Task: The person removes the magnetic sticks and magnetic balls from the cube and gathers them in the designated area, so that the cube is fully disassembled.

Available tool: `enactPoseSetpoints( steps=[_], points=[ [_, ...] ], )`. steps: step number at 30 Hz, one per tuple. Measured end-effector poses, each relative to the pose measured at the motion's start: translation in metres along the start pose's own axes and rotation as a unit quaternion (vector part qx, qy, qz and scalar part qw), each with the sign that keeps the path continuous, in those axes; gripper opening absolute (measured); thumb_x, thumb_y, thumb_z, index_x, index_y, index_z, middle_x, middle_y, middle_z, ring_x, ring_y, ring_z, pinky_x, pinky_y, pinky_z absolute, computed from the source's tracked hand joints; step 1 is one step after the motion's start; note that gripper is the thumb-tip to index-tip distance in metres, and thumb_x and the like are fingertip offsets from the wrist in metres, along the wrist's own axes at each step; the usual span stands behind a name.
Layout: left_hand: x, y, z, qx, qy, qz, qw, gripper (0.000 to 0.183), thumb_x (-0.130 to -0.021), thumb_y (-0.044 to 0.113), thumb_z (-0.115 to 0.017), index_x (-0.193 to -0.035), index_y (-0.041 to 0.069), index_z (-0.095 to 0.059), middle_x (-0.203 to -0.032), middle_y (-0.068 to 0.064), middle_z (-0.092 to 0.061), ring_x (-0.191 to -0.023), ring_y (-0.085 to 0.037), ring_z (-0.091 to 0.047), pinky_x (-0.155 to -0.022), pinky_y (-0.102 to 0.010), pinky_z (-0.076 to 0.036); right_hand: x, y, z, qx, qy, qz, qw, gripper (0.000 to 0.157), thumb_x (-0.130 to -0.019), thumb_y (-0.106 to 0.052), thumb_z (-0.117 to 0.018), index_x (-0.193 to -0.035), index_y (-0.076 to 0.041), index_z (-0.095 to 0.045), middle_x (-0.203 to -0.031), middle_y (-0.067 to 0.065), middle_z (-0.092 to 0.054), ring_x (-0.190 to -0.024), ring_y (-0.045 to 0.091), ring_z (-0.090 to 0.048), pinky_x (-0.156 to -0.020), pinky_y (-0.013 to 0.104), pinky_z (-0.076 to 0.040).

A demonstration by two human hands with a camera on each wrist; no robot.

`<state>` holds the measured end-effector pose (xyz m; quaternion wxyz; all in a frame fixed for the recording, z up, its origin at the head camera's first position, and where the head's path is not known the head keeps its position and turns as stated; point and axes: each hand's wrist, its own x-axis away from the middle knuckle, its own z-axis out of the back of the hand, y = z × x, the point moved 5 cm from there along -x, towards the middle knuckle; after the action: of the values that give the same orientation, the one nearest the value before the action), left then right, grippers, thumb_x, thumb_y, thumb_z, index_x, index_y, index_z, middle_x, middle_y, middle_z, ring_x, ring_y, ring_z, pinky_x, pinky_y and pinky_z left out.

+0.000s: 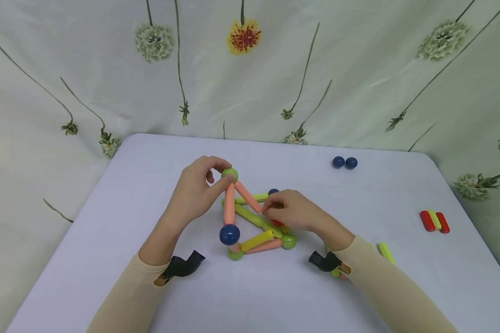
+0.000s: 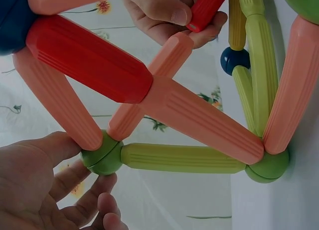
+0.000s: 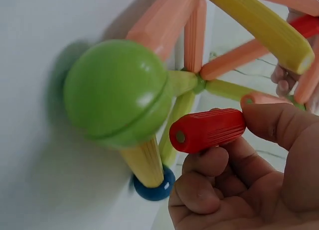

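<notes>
A magnetic-stick frame of coloured rods and balls stands in the middle of the table. My left hand point(image 1: 196, 187) pinches the green ball point(image 1: 230, 175) at its top between thumb and fingers. From that ball one salmon rod point(image 1: 229, 206) runs down to a dark blue ball point(image 1: 229, 234), while another salmon rod point(image 1: 247, 196) slants right with a free end. Close to that end, my right hand point(image 1: 293, 210) holds a short red rod point(image 3: 212, 130) between thumb and fingers. A yellow rod point(image 3: 264, 28) juts up from the base with a free end, beside a green corner ball point(image 3: 117, 93).
Two dark blue balls point(image 1: 345, 162) lie at the back right. Short red and yellow-green rods point(image 1: 434, 221) sit side by side near the right edge. Several more rods point(image 1: 385, 253) lie by the right forearm, partly hidden under it. A flower-printed cloth point(image 1: 250, 92) hangs behind the table.
</notes>
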<state>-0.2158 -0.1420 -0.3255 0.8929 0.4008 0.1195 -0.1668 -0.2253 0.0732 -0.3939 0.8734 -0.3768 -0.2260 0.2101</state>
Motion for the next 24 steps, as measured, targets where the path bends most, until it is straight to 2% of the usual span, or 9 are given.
enactPoseSetpoints(
  steps=[3, 9, 16, 18, 21, 24],
  points=[
    [-0.001, 0.001, -0.003, -0.001, -0.001, -0.001, 1.0000, 0.027, -0.091, 0.027, -0.071, -0.112, 0.011, -0.067, -0.100, -0.002, -0.062, -0.080, -0.025, -0.049, -0.058, -0.034, -0.039, 0.009, 0.007, 0.011, 0.005, 0.020, -0.003, 1.000, 0.014, -0.092, -0.020, -0.061, -0.100, -0.014, -0.071, -0.081, -0.001, -0.062, -0.075, 0.019, -0.055, -0.065, 0.032, -0.045],
    [-0.002, 0.003, -0.008, 0.001, -0.008, 0.003, 1.0000, 0.027, -0.091, 0.027, -0.070, -0.113, 0.010, -0.067, -0.101, -0.002, -0.061, -0.080, -0.023, -0.049, -0.058, -0.034, -0.040, 0.032, 0.034, 0.038, -0.031, 0.055, -0.036, 0.997, 0.020, -0.095, -0.028, -0.063, -0.107, -0.012, -0.069, -0.084, 0.003, -0.063, -0.078, 0.023, -0.055, -0.067, 0.034, -0.044],
    [-0.002, 0.002, -0.008, -0.005, -0.010, 0.008, 0.9999, 0.028, -0.092, 0.030, -0.069, -0.113, 0.012, -0.067, -0.102, 0.000, -0.061, -0.082, -0.024, -0.050, -0.059, -0.034, -0.041, 0.067, 0.082, 0.067, -0.111, 0.087, -0.065, 0.988, 0.031, -0.102, -0.024, -0.053, -0.120, 0.000, -0.057, -0.096, 0.017, -0.060, -0.085, 0.030, -0.058, -0.074, 0.039, -0.055],
    [-0.002, 0.001, -0.006, -0.006, -0.008, 0.007, 0.9999, 0.027, -0.092, 0.030, -0.069, -0.113, 0.013, -0.067, -0.103, 0.001, -0.061, -0.082, -0.025, -0.050, -0.060, -0.034, -0.041, 0.080, 0.100, 0.079, -0.099, 0.108, -0.086, 0.985, 0.032, -0.102, -0.023, -0.052, -0.123, 0.001, -0.055, -0.100, 0.019, -0.060, -0.087, 0.030, -0.059, -0.075, 0.037, -0.056],
    [-0.001, 0.000, -0.004, -0.007, -0.007, 0.008, 0.9999, 0.028, -0.092, 0.030, -0.069, -0.113, 0.013, -0.067, -0.103, 0.001, -0.061, -0.082, -0.024, -0.050, -0.059, -0.035, -0.041, 0.108, 0.129, 0.101, -0.047, 0.149, -0.132, 0.979, 0.037, -0.102, -0.025, -0.052, -0.130, 0.000, -0.052, -0.110, 0.020, -0.058, -0.093, 0.029, -0.058, -0.079, 0.035, -0.054],
    [-0.001, -0.001, -0.003, -0.007, -0.008, 0.007, 0.9999, 0.029, -0.092, 0.031, -0.069, -0.114, 0.013, -0.067, -0.104, 0.000, -0.061, -0.083, -0.023, -0.050, -0.059, -0.034, -0.042, 0.143, 0.158, 0.124, -0.003, 0.195, -0.190, 0.962, 0.045, -0.103, -0.028, -0.048, -0.137, 0.000, -0.045, -0.119, 0.022, -0.054, -0.096, 0.030, -0.057, -0.078, 0.036, -0.053]
  ],
)
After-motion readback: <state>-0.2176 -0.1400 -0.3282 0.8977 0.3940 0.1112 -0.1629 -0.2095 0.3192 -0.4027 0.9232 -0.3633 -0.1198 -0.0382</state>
